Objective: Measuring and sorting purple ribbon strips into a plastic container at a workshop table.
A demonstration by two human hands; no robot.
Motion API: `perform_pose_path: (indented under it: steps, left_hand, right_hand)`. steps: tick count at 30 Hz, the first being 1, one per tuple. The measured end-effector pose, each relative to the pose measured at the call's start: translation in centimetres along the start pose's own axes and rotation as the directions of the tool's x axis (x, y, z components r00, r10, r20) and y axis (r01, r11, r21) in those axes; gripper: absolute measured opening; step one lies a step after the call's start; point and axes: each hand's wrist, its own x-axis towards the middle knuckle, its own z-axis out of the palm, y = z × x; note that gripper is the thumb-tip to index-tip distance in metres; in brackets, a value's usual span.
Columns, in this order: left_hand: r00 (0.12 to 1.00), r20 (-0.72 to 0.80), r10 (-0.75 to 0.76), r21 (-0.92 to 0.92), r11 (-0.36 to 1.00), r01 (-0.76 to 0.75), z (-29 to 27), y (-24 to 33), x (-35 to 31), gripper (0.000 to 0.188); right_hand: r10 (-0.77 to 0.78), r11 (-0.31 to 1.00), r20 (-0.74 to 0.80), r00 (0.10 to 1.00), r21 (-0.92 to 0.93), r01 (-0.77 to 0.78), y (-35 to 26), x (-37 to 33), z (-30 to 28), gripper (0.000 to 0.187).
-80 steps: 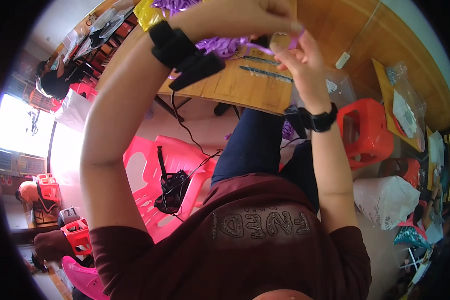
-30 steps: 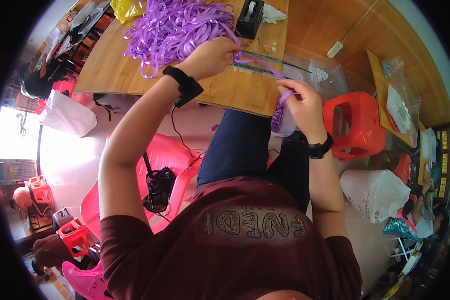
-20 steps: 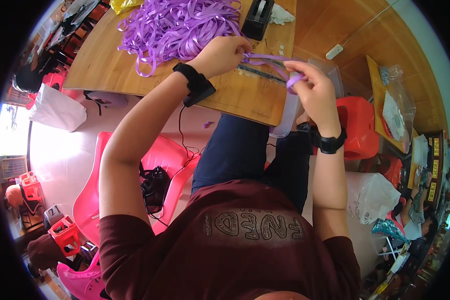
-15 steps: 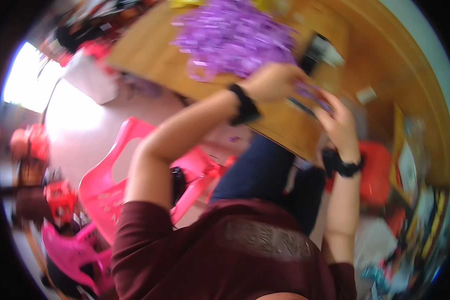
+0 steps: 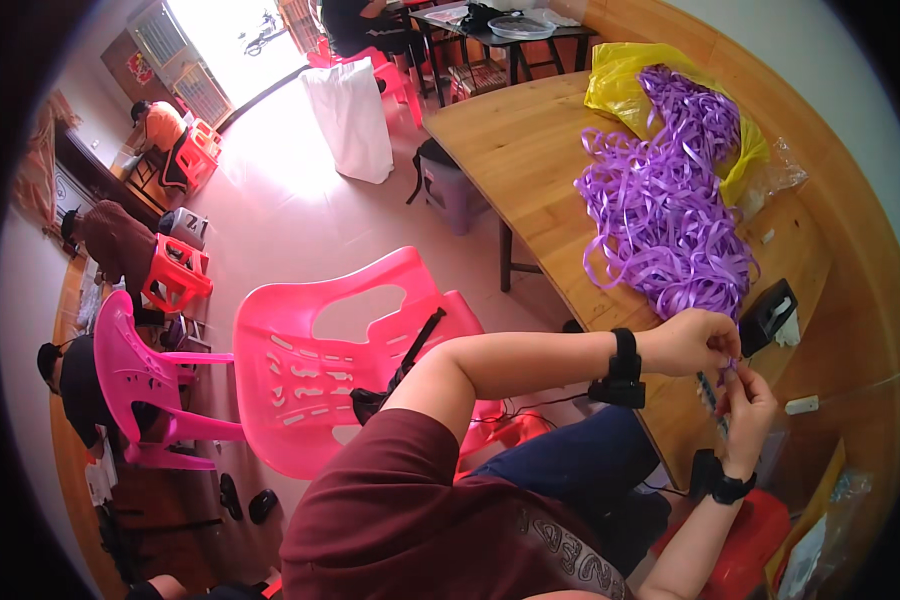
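Observation:
Above the near edge of the wooden table [image 5: 530, 130], my left hand [image 5: 682, 342] and my right hand [image 5: 750, 415] meet fingertip to fingertip. Both pinch a small piece of purple ribbon [image 5: 728, 368], its exact shape mostly covered by the fingers. A narrow dark strip-like object [image 5: 708, 392] lies just below them, partly hidden. Beyond my left hand spreads a big tangled heap of purple ribbon [image 5: 660, 230], spilling from a yellow plastic bag [image 5: 615, 85]. A black box-like object [image 5: 767, 312] with white tissue at its side rests close to my hands.
A small white object [image 5: 802, 405] lies to the right of my hands. Pink plastic chairs [image 5: 270, 375] stand to my left, and a white sack [image 5: 350, 120] farther off. Several people sit at tables along the left and far sides. Cables hang beside my legs.
The view has swung and sharpened, so the ribbon heap now appears farther right. My hands have come closer together, both still on the purple ribbon.

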Motion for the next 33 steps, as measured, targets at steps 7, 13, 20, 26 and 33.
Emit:
perform_pose_path:
  steps: [7,13,20,26,33]
  left_hand:
    - [0.998,0.046,0.034,-0.184,0.983,-0.025,0.5,-0.2,0.0,0.02]
    - [0.981,0.192,-0.021,-0.468,0.877,0.11,-0.9,1.0,0.2,0.026]
    - [0.967,0.253,0.019,0.124,0.991,-0.052,1.3,2.8,0.8,0.037]
    - [0.976,0.21,-0.062,0.187,0.982,0.022,-0.3,1.2,0.9,0.031]
    - [0.976,0.212,-0.046,0.218,0.976,-0.002,0.2,1.1,0.2,0.028]
  right_hand:
    - [0.006,0.99,-0.099,0.995,-0.142,-0.02,-1.0,0.8,0.8,0.014]
    - [0.052,0.999,-0.098,0.994,0.005,-0.052,-1.5,0.6,1.6,0.015]
    - [0.068,0.984,-0.187,0.98,0.176,-0.035,0.5,-1.1,-0.2,0.015]
    - [0.107,0.909,-0.107,0.988,0.414,-0.054,-0.2,-1.4,-0.6,0.015]
    - [0.058,0.692,0.049,0.997,0.718,-0.076,2.7,-2.1,-1.1,0.014]
